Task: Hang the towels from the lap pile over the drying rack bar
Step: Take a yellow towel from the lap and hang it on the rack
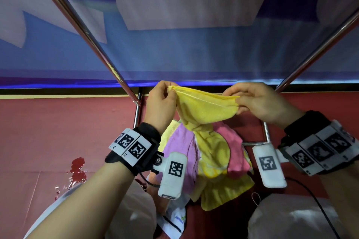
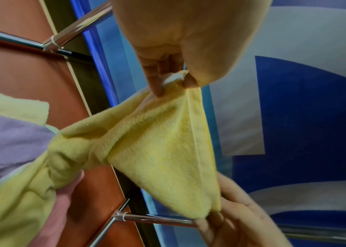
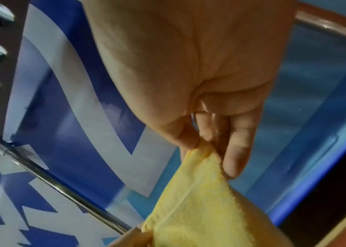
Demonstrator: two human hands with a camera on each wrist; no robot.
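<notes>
A yellow towel (image 1: 204, 110) is stretched between my two hands above my lap, and its lower part hangs twisted down into the pile. My left hand (image 1: 165, 95) pinches the towel's left corner (image 2: 174, 83) between thumb and fingers. My right hand (image 1: 250, 101) pinches the right corner (image 3: 206, 153). Pink, purple and yellow towels (image 1: 186, 151) lie heaped on my lap below. Two chrome rack bars (image 1: 85, 31) (image 1: 318, 48) slant up and away on either side of the hands.
A blue and white banner (image 1: 174, 54) hangs behind the rack. The floor (image 1: 58, 132) is red with a dark red stain at the left. Lower chrome rack legs (image 1: 266, 132) stand just beyond the lap pile. A black cable runs at the lower right.
</notes>
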